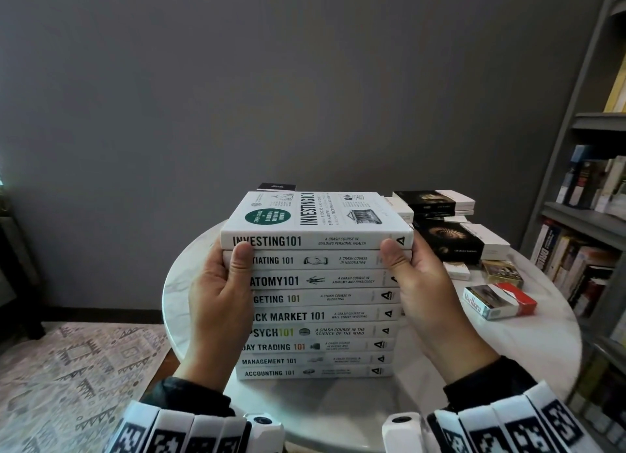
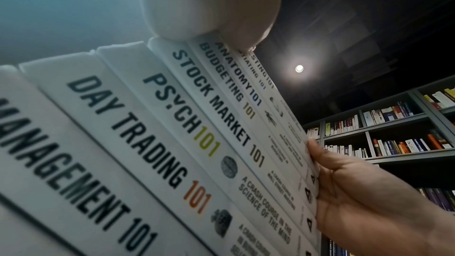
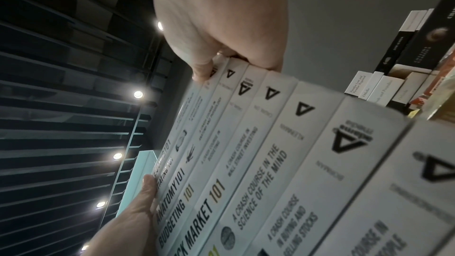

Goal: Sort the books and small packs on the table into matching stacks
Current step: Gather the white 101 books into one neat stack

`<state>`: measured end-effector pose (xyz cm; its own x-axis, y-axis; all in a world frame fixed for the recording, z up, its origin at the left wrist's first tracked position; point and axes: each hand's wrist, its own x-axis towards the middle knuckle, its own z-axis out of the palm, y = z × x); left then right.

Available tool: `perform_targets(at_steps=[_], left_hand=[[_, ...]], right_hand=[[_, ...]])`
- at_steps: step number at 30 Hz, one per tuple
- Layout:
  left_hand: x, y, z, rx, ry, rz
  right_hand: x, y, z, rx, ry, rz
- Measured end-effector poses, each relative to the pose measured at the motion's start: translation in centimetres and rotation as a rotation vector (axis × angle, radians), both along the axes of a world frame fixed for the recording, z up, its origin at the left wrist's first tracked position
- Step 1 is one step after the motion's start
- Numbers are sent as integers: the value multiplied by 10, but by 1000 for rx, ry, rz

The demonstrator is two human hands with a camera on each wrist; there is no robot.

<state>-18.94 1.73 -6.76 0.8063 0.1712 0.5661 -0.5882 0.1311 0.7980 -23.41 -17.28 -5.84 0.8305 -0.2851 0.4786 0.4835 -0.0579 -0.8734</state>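
A tall stack of white "101" books (image 1: 315, 313) stands on the round marble table (image 1: 508, 351), spines facing me, with Investing 101 (image 1: 315, 215) on top. My left hand (image 1: 233, 266) grips the stack's left end, thumb on the upper spines. My right hand (image 1: 403, 263) grips the right end the same way. The fingers of both hands are hidden behind the books. The left wrist view shows the spines (image 2: 172, 124) close up with my left thumb (image 2: 209, 7) on them. In the right wrist view my right hand (image 3: 221, 26) clasps the upper books.
Right of the stack lie black paperbacks (image 1: 454, 239) in two piles, then a white pack (image 1: 457, 270), a gold pack (image 1: 503, 272) and a red-and-white Marlboro pack (image 1: 498, 300). A small black item (image 1: 276, 186) sits behind the stack. A bookshelf (image 1: 582, 215) stands at the right.
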Motion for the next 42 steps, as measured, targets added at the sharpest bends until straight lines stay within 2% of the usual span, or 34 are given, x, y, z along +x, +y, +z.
perform_targets(at_steps=[4, 9, 12, 23, 28, 31, 35, 38, 42], left_hand=[[5, 7, -1, 24, 56, -88], [16, 18, 8, 79, 126, -289], [16, 16, 12, 89, 138, -358], [14, 15, 11, 69, 74, -417], [13, 17, 11, 90, 78, -417], [12, 18, 9, 16, 146, -442], [9, 18, 10, -88, 326, -584], [8, 18, 12, -79, 369, -587], [14, 20, 18, -64, 413, -592]], right_hand=[[-3, -2, 7, 22, 24, 90], [1, -11, 14, 15, 82, 227], [3, -12, 14, -1, 88, 242], [7, -10, 8, 18, 93, 263], [6, -8, 5, 61, 71, 276], [5, -7, 3, 103, 67, 269], [3, -6, 1, 266, 123, 343], [9, -8, 3, 384, 213, 316], [22, -18, 14, 397, 383, 260]])
